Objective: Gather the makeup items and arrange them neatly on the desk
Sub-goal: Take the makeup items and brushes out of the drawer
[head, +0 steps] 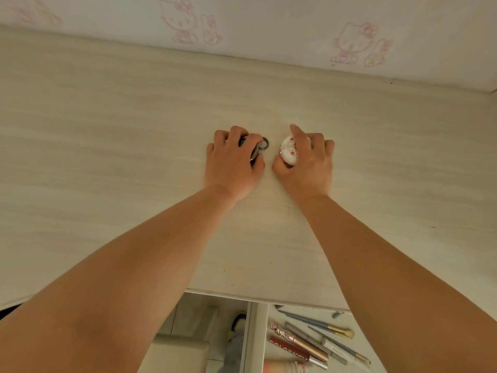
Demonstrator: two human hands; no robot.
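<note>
Head view, centre of the frame: both hands rest on the pale desk (107, 157), each curled over one small round item. The left hand (232, 160) grips a dark round compact (248, 148), its metal ring (264, 143) pointing toward the other hand. The right hand (305, 160) holds a white patterned compact (288, 153), fingers bent round it, forefinger straight. The two items lie side by side, near but apart, so placement turns on this left-right spacing. At the lower edge, an open drawer (258, 332) holds brushes (320, 328) and a rose-gold tube (298, 340), nearer the right arm, probably still to gather.
</note>
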